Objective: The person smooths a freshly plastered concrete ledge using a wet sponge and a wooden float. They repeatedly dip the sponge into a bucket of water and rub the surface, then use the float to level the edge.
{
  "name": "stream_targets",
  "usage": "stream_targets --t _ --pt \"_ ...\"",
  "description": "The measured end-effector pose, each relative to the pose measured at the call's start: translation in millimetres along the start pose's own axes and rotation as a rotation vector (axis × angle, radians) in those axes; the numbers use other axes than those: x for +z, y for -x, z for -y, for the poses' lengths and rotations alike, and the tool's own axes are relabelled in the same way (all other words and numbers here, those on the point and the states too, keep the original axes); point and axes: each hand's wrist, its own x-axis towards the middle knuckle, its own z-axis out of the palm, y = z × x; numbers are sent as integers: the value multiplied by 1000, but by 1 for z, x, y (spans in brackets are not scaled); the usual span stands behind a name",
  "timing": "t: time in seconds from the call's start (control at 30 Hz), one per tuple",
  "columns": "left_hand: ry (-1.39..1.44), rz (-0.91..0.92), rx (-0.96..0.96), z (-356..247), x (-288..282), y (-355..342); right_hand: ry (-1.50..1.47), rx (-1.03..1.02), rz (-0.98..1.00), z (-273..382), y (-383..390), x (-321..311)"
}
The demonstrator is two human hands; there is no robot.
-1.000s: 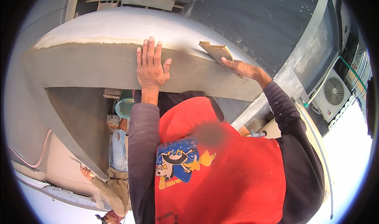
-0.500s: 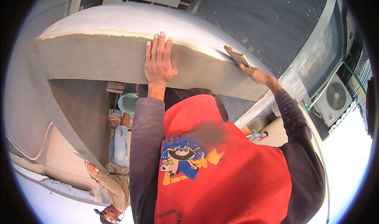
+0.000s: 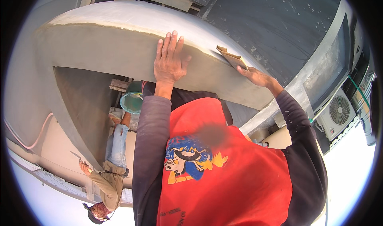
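My left hand (image 3: 170, 64) lies flat against the grey plastered face of a curved wall (image 3: 99, 48), fingers stretched up to its rough upper edge. In my right hand (image 3: 259, 77) is a folded tan sheet (image 3: 231, 58), stiff like paper or thin card. I grip it between thumb and fingers, though most of those fingers are hidden behind it. The sheet rests at the wall's rim, where the grey face meets the pale rounded top (image 3: 131, 14). I cannot tell how firmly it presses there.
Below at left, a co-worker (image 3: 113, 178) holds a thin flat tool (image 3: 76, 155) near the slanting wall. A green bucket (image 3: 131, 101) stands below my left arm. At right are an air-conditioner unit (image 3: 337, 108) and a pale ledge (image 3: 293, 102). A dark surface (image 3: 275, 30) lies beyond.
My view has shifted slightly. The right hand with the folded tan sheet has moved a little left along the rim. My left hand stays flat on the wall. The co-worker's tool shows more clearly.
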Motion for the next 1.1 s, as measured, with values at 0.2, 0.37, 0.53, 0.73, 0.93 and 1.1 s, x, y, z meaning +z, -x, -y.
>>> stream_targets --t 0.2,0.37,0.53,0.73,0.93,1.1 --pt "-3 -103 -84 1 1 -3 -92 -183 120 105 -48 5" --pt "-170 -212 -286 23 -24 9 -99 -152 92 33 -13 -5" --pt "-336 -203 -467 52 -39 2 -4 -383 4 62 -43 8" --pt "-323 -190 -522 53 -38 -6 29 -569 69 131 -85 8" --pt "-277 -137 -573 53 -41 -6 23 -695 117 99 -65 0" --pt "-249 -101 -567 51 -42 -5 -56 -825 128 182 -128 9"
